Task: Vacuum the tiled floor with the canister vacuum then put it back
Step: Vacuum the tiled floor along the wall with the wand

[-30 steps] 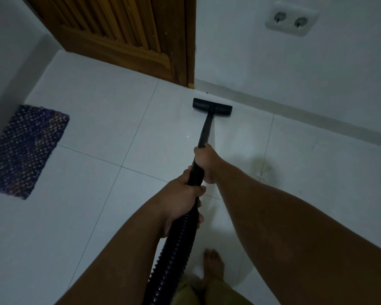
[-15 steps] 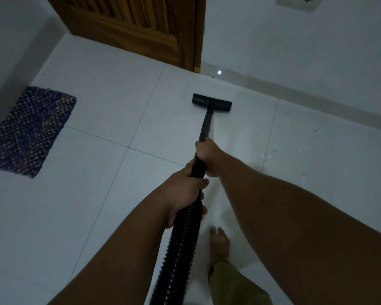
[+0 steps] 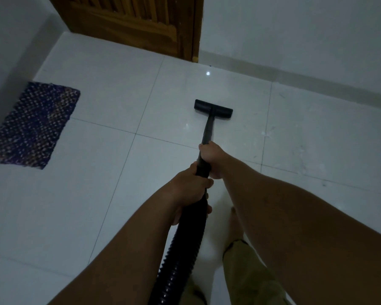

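Two hands wrap my black vacuum: right hand grips the slim wand, left hand the ribbed hose; flat nozzle at twelve o'clock.

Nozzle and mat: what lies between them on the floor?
Only bare white tile with grout lines lies between the nozzle and the mat, as the head view shows.

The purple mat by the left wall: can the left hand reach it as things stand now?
Probably not: the left hand grips the ribbed hose, and the purple mat lies far off to its left across bare tiles.
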